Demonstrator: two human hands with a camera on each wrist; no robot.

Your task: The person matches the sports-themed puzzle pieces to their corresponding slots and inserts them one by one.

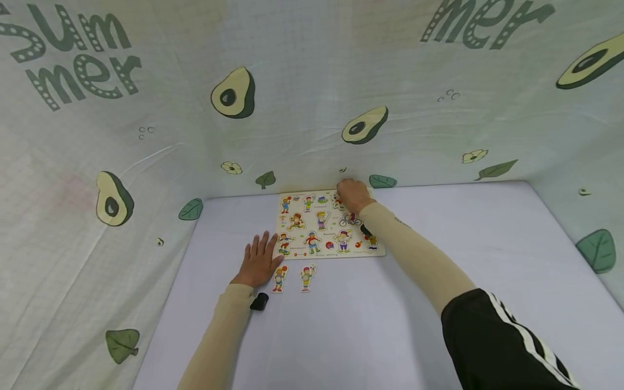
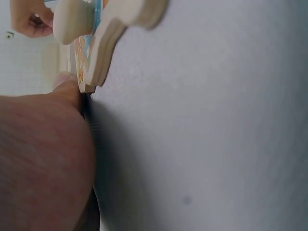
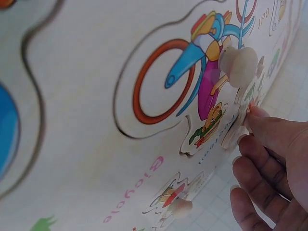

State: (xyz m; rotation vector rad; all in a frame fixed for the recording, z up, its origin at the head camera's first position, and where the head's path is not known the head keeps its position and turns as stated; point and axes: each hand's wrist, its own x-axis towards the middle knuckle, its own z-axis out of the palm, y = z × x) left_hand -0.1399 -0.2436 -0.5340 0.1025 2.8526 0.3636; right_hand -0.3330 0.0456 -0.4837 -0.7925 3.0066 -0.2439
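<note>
A wooden knob puzzle board (image 1: 327,255) with sports figures lies at the table's far side. My right hand (image 1: 354,195) is over its upper right part, thumb and fingertips pinching a puzzle piece (image 1: 338,202) in the top row; the fingers hide the grip point. In the right wrist view, that hand (image 3: 274,163) is beyond the bicycle piece (image 3: 207,72) and its round knob. My left hand (image 1: 259,261) rests flat, fingers spread, by the board's lower left corner, thumb touching it. Two loose figure pieces, one with a red ball (image 1: 279,279) and another (image 1: 307,278), lie just below.
A white cloth covers the table (image 1: 351,325). Behind and to the sides hangs a cloth (image 1: 302,81) printed with avocados and leaves. In the left wrist view a knobbed piece (image 2: 108,53) is close to the left thumb.
</note>
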